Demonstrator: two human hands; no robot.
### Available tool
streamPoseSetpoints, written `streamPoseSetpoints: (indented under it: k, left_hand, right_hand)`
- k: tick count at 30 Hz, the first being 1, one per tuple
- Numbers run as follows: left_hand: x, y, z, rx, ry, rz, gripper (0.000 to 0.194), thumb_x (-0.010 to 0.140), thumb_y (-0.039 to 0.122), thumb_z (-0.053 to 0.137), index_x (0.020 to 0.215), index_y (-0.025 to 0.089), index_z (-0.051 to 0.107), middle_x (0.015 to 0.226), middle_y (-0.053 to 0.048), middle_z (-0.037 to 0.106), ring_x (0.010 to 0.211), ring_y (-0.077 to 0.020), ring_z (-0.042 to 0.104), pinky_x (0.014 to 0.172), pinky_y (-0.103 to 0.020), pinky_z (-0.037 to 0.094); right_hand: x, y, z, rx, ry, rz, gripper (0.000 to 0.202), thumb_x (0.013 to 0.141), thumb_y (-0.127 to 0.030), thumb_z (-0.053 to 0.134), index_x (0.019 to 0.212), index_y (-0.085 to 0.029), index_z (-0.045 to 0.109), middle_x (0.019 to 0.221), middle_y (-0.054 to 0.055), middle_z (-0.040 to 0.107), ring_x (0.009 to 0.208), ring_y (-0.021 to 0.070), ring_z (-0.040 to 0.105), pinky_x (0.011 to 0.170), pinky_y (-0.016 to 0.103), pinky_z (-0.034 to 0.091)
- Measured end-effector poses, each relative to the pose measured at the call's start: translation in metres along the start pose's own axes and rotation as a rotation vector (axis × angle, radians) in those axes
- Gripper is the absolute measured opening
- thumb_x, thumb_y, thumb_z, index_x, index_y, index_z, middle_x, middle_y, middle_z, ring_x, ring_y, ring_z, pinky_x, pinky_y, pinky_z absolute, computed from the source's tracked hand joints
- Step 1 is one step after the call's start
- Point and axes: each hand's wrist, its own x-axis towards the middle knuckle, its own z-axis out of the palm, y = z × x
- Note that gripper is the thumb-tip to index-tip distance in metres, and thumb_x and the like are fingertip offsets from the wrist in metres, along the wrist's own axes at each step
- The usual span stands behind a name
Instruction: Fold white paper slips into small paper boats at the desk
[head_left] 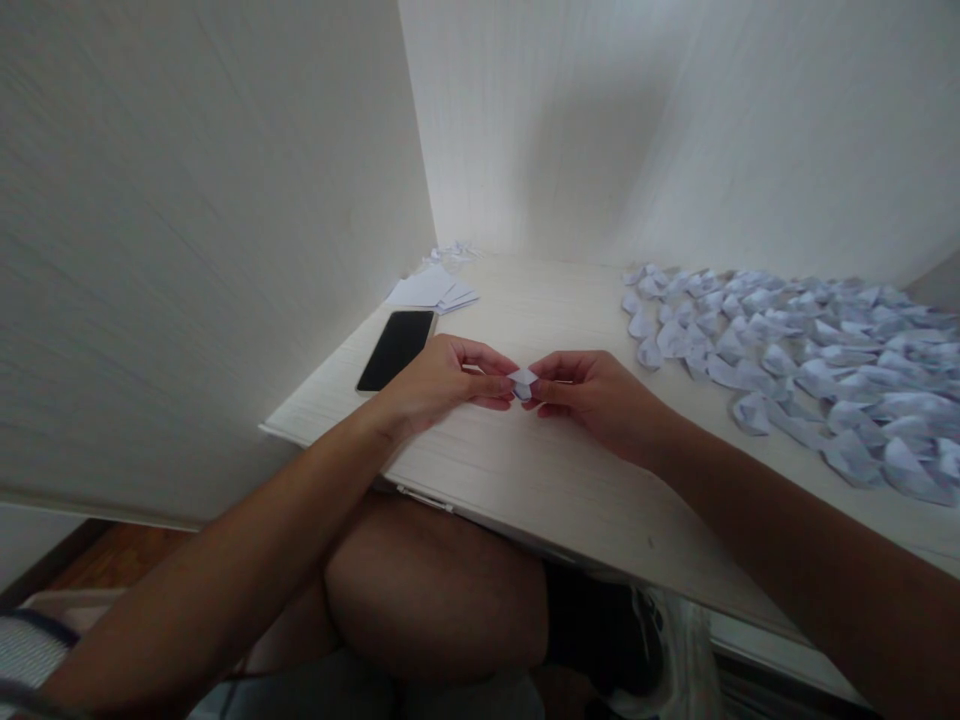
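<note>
Between my two hands is a small piece of folded white paper (pixel 523 380), held just above the middle of the desk. My left hand (pixel 469 375) pinches its left side with thumb and fingertips. On the right side, my right hand (pixel 574 385) grips it the same way, thumb toward me. Parts of the paper are covered by the fingers, so its full shape cannot be made out. Many similar folded white paper pieces (pixel 757 335) lie crowded together on the right of the desk.
A phone with a dark screen (pixel 397 350) lies left of my left hand. Behind it are flat white paper sheets (pixel 431 290) and small white scraps (pixel 454 252) in the corner. White panels (pixel 225 200) enclose the desk (pixel 480 450) at left and back. My legs are below its front edge.
</note>
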Motion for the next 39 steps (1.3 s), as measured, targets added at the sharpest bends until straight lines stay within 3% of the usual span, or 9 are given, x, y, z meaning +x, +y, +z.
streamPoseSetpoints:
  k: [9,13,20,24,28,32,35,39]
  left_hand:
    - [0.001,0.002,0.006,0.007,0.005,-0.078,0.011,0.078,-0.002,0.075,0.078,0.009,0.073,0.071,-0.006,0.075,0.064,-0.0128,0.072,0.071,-0.028,0.062]
    - [0.003,0.002,0.01,-0.017,0.034,-0.122,0.011,0.082,-0.002,0.072,0.079,0.008,0.071,0.07,-0.006,0.074,0.062,-0.0115,0.071,0.07,-0.028,0.062]
    - [0.005,-0.01,0.028,0.14,0.203,0.122,0.009,0.087,0.007,0.073,0.083,0.011,0.067,0.067,-0.002,0.067,0.061,-0.013,0.068,0.057,-0.026,0.06]
    - [0.007,-0.012,0.029,0.338,0.159,0.14,0.009,0.095,0.018,0.066,0.086,0.013,0.066,0.069,-0.002,0.067,0.058,-0.0131,0.066,0.049,-0.023,0.055]
    - [0.007,-0.004,0.018,0.682,0.019,0.159,0.029,0.1,0.031,0.057,0.077,0.015,0.062,0.062,0.0,0.061,0.045,-0.0085,0.052,0.044,-0.022,0.038]
    - [0.006,0.002,0.007,0.877,-0.107,0.25,0.031,0.099,0.035,0.053,0.077,0.016,0.063,0.061,0.001,0.056,0.053,-0.0098,0.045,0.051,-0.024,0.032]
    - [0.005,0.001,0.007,0.957,-0.114,0.298,0.034,0.1,0.039,0.051,0.076,0.017,0.061,0.061,0.001,0.054,0.055,-0.011,0.042,0.055,-0.026,0.029]
    - [0.003,0.001,0.007,0.996,-0.103,0.29,0.035,0.098,0.04,0.052,0.072,0.018,0.056,0.061,0.001,0.051,0.056,-0.0118,0.04,0.056,-0.027,0.028]
  right_hand:
    - [-0.001,-0.001,0.01,-0.205,0.106,-0.1,0.003,0.076,-0.022,0.078,0.076,-0.019,0.077,0.072,0.002,0.076,0.065,0.0118,0.068,0.06,0.023,0.052]
    - [0.0,0.0,0.009,-0.353,0.17,-0.137,0.004,0.08,-0.017,0.075,0.079,-0.019,0.079,0.07,0.003,0.077,0.063,0.0133,0.068,0.06,0.025,0.052]
    - [-0.005,-0.003,0.011,-0.62,0.395,-0.263,0.01,0.084,-0.017,0.073,0.087,-0.018,0.083,0.074,0.005,0.08,0.065,0.0172,0.073,0.066,0.029,0.054]
    - [-0.008,-0.008,0.012,-0.654,0.461,-0.294,0.011,0.084,-0.017,0.075,0.089,-0.017,0.084,0.08,0.007,0.082,0.071,0.0197,0.076,0.071,0.031,0.057]
    - [-0.007,-0.01,0.01,-0.629,0.428,-0.276,0.009,0.084,-0.019,0.076,0.089,-0.018,0.083,0.081,0.007,0.082,0.072,0.0207,0.076,0.074,0.034,0.058]
    - [-0.004,-0.008,0.005,-0.592,0.308,-0.242,0.008,0.083,-0.019,0.078,0.089,-0.019,0.083,0.082,0.007,0.082,0.074,0.0203,0.076,0.075,0.034,0.058]
    - [-0.002,-0.005,0.001,-0.475,0.182,-0.198,0.014,0.078,-0.029,0.086,0.088,-0.019,0.083,0.084,0.008,0.082,0.076,0.0208,0.076,0.072,0.033,0.059]
    - [0.0,-0.002,-0.002,-0.362,0.121,-0.155,0.027,0.07,-0.04,0.093,0.085,-0.02,0.082,0.085,0.008,0.082,0.077,0.0199,0.076,0.072,0.032,0.059]
